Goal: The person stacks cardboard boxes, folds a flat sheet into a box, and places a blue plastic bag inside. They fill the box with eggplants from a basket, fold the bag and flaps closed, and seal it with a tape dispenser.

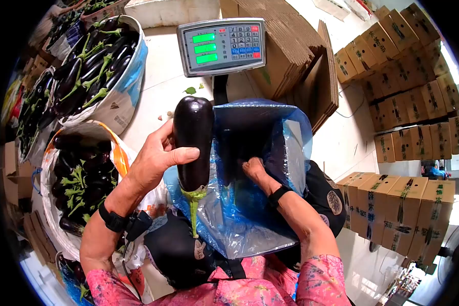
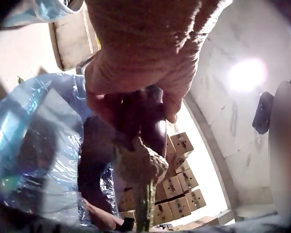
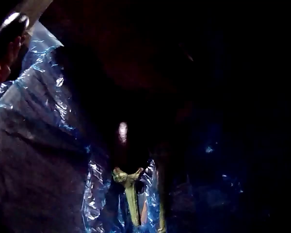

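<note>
My left hand (image 1: 155,155) grips a large dark purple eggplant (image 1: 193,137) above the left side of a box lined with blue plastic (image 1: 239,232). The eggplant's green stem (image 1: 194,219) points toward my body; in the left wrist view, fingers and thumb straddle the fruit. Down inside the lined box is my right hand (image 1: 255,167), its fingertips lost in shadow. An eggplant with a green stem (image 3: 130,196) lies in the dark lined box in the right wrist view; I cannot tell whether the right hand holds it.
At left stand a white tub (image 1: 130,99) and a sack (image 1: 48,173), both full of eggplants. A scale display (image 1: 222,47) rises beyond the box. Flattened cardboard (image 1: 285,56) leans behind it, and packed cartons (image 1: 392,209) line the right side.
</note>
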Available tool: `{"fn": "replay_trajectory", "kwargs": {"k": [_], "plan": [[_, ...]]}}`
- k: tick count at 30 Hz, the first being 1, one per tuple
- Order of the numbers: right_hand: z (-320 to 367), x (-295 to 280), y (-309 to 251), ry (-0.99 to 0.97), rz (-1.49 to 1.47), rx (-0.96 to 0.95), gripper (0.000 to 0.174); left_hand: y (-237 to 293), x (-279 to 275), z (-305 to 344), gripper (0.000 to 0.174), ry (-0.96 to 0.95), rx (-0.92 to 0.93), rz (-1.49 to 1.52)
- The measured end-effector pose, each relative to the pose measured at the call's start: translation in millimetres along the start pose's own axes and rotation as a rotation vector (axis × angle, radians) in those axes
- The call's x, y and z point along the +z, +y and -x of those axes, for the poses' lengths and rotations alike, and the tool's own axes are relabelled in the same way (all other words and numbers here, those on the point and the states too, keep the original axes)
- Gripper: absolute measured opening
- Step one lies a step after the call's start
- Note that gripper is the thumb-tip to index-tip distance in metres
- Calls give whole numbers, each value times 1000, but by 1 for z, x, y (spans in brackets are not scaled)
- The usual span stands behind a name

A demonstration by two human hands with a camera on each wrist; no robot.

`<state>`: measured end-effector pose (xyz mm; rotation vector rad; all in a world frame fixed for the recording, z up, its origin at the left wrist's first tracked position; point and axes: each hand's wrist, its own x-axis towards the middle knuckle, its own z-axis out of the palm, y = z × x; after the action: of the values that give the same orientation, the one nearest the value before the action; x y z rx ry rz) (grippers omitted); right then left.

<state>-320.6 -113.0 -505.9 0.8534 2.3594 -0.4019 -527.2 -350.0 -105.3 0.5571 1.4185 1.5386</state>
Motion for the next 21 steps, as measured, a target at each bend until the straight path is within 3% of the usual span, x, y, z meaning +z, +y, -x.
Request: {"fn": "replay_trajectory", "kwargs": {"k": [3, 6, 7, 9, 11, 12, 13, 15, 17, 18, 21], "plan": [[29, -22, -29, 328, -434, 17, 25, -3, 12, -14, 60, -54, -28, -25], [89, -104, -34, 250, -288, -278, 35, -3, 32, -29, 62, -175, -203, -187], [119, -152, -46, 72, -285, -209, 28, -3, 40, -32, 63, -211, -262, -257], [176, -234, -56, -126, -437, -188, 20, -39, 41, -47, 64, -256, -203, -434], [184, -257, -46, -165, -60, -342, 21, -37, 58, -59, 66, -246, -300, -559], [191, -274, -47, -213, 81, -275, 21, -46, 65, -68, 67, -262, -346, -476], [199, -289, -36, -170, 39, -330, 20, -54, 73, -73, 59, -204, -368, -447], [211, -298, -17, 92, -199, -318, 19, -98, 83, -96, 54, -73, -381, -618], [222, -309, -13, 95, -273, -309, 21, -112, 97, -112, 68, -35, -477, -721], [224, -311, -12, 97, -312, -306, 22, -124, 103, -119, 61, -2, -491, -786], [224, -296, -11, 119, -245, -393, 25, -170, 107, -137, 56, 11, -600, -567]]}}
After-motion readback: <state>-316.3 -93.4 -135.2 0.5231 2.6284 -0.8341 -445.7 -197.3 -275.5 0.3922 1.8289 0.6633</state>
